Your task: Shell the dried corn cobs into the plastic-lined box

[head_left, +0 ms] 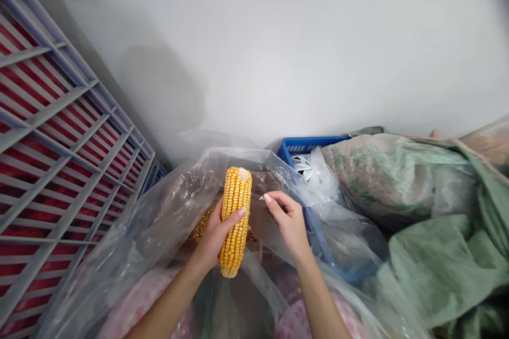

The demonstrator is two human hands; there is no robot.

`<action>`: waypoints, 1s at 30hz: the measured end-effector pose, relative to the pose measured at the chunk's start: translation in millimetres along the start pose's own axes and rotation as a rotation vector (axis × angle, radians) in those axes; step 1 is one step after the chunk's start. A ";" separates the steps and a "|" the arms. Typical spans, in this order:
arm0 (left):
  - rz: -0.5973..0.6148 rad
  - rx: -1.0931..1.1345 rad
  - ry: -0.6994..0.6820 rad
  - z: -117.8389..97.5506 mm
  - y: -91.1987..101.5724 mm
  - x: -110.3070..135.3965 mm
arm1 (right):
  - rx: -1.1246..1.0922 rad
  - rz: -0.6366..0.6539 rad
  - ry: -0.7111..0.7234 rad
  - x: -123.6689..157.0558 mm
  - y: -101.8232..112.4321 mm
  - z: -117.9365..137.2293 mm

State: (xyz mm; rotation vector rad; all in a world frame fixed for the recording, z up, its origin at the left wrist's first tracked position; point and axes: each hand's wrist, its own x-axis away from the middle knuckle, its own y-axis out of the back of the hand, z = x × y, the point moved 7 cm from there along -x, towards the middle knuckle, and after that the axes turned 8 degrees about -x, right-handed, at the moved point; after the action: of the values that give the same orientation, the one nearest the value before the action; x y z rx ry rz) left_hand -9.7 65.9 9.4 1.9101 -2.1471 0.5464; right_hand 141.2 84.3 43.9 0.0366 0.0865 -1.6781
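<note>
An ear of corn with yellow kernels stands nearly upright in my left hand, whose thumb lies across its front. At the top of the cob a pale bare patch shows. To the right of the ear, a short way apart from it, my right hand is closed in a pinch; whatever sits between thumb and forefinger is too small to name. Beneath both hands a large clear plastic bag hangs open. Loose corn kernels lie inside it, partly hidden behind my left hand.
On the left rises a grey plastic crate with red behind its slats. A blue basket holding a white plastic bag stands at right, beside a patterned sack and green cloth. Behind is a white wall.
</note>
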 end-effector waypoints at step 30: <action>-0.141 -0.905 -0.044 51.1 20.9 -37.9 | 1.045 0.069 -0.197 17.0 -26.1 -64.8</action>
State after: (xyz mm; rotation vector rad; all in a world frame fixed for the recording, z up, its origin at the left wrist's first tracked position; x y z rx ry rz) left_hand -20.9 81.1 -54.8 1.5048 -1.7729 -0.4426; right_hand 111.6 75.3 -21.0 0.6460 -0.9309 -1.4856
